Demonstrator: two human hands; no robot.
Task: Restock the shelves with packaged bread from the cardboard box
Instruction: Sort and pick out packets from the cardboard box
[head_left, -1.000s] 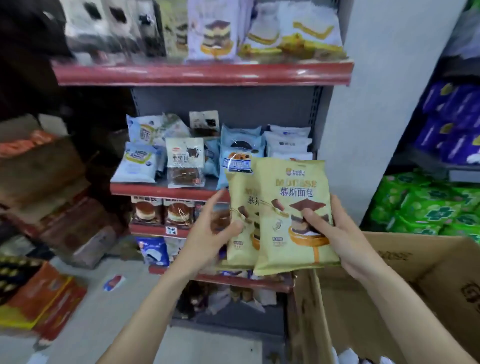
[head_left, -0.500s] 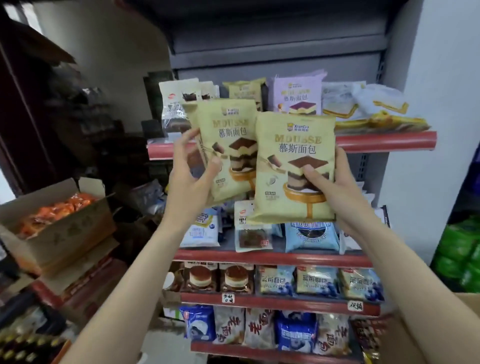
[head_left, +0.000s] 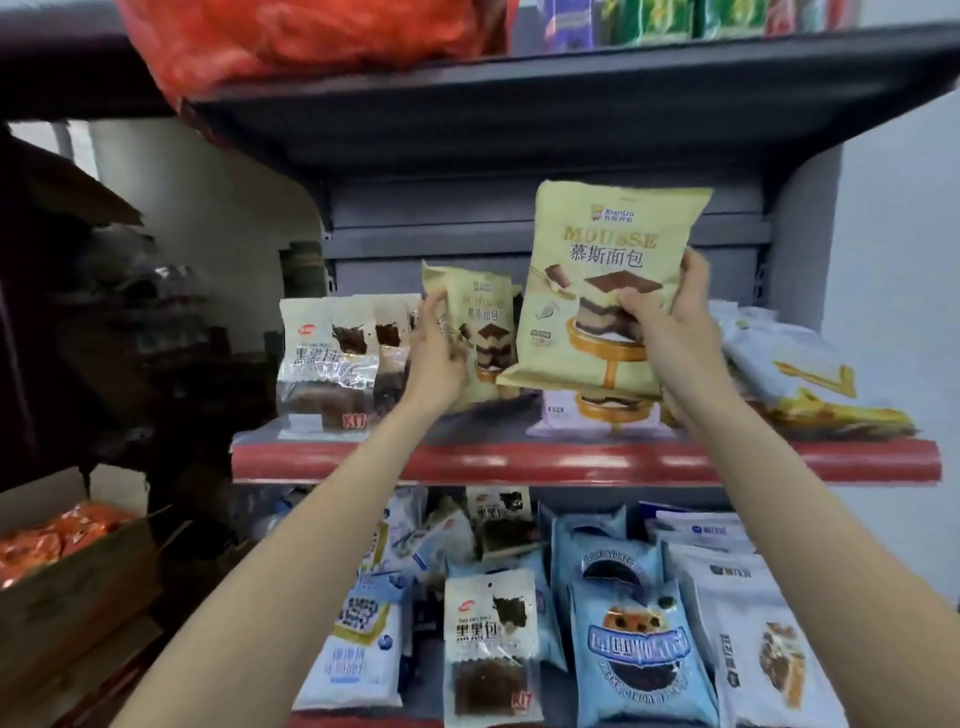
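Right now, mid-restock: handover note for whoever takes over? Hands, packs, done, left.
Left hand: grips a yellow mousse bread pack, standing it on the red-edged shelf beside the black-bread packs.
Right hand: grips a second mousse bread pack, held up above the shelf, not yet set down.
Done: both packs brought up to the shelf.
Left: seat the left pack, place the right one next to it; a purple pack lies beneath it. The cardboard box is out of view, so what remains in it cannot be told.

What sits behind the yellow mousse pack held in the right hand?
Below the raised yellow mousse pack in the right hand, a pale pack printed with a cake stand shows on the shelf. Its upper part is covered.
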